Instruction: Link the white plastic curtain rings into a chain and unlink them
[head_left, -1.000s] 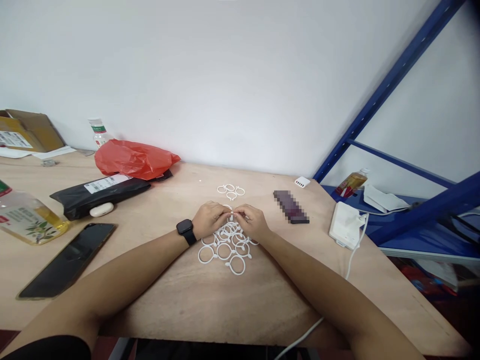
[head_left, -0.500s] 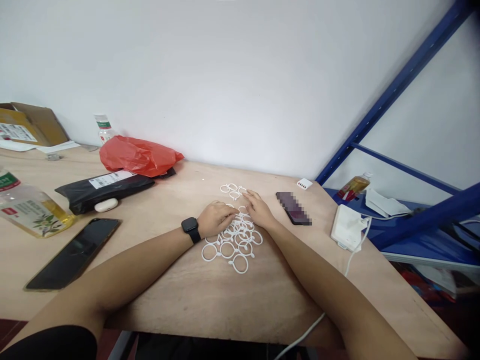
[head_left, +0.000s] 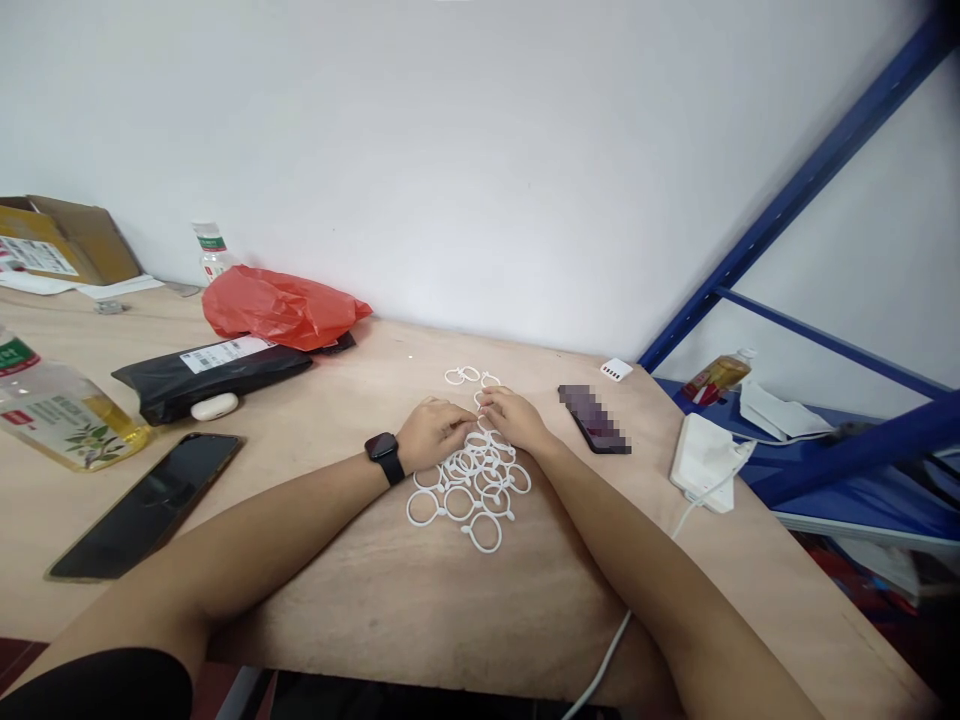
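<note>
A loose heap of white plastic curtain rings (head_left: 484, 533), each with a small eyelet, lies on the wooden table in front of me. My right hand (head_left: 514, 418) is closed at the far end of the heap, its fingertips on one small white ring (head_left: 478, 399). Beside it, my left hand (head_left: 435, 434), with a black watch (head_left: 383, 455) on the wrist, has its fingers pinched together at the heap's left edge. What sits between those fingertips is hidden. Several more rings (head_left: 471, 374) lie apart, just beyond my hands.
Left on the table (head_left: 360, 600) are a phone (head_left: 146, 507), an oil bottle (head_left: 67, 420), a white case (head_left: 214, 407), a black parcel (head_left: 161, 388) and a red bag (head_left: 277, 305). To the right lie another phone (head_left: 594, 420), a white charger (head_left: 617, 369) and a power strip (head_left: 701, 460) with a cable.
My right hand has drawn its fingers in and closed on a ring from the far group, bringing it toward my left fingertips. The view has shifted slightly.
</note>
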